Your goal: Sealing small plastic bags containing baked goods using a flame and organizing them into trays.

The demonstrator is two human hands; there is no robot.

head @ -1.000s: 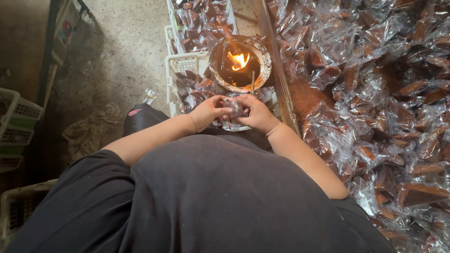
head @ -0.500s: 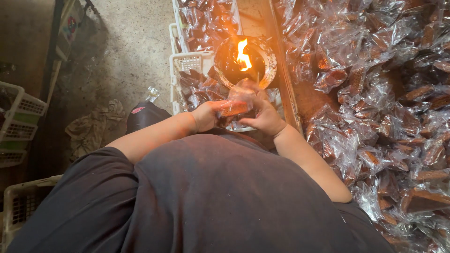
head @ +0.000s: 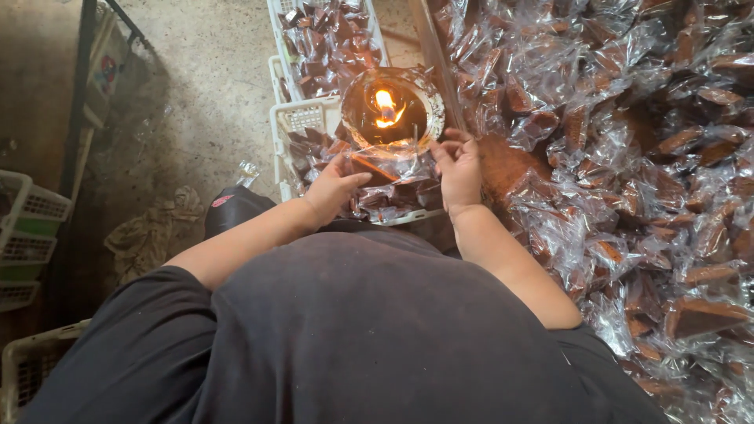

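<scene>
My left hand (head: pixel 334 188) and my right hand (head: pixel 459 169) together hold a clear plastic packet (head: pixel 386 163) with a brown piece inside. They stretch it just below a round bowl lamp (head: pixel 393 110) with a small burning flame (head: pixel 385 106). The packet's upper edge lies close to the bowl's near rim. Each hand pinches one end of the packet. My black shirt fills the lower half of the view.
White plastic crates (head: pixel 292 118) filled with wrapped brown pieces stand under and beyond the lamp. A large heap of wrapped pieces (head: pixel 628 157) covers the right side. Bare concrete floor (head: pixel 196 71) lies at left, with more crates (head: pixel 27 228) and a rag (head: pixel 153 232).
Both hands have spread apart and lifted the packet toward the bowl's rim. The view has shifted slightly so the lamp sits lower in it.
</scene>
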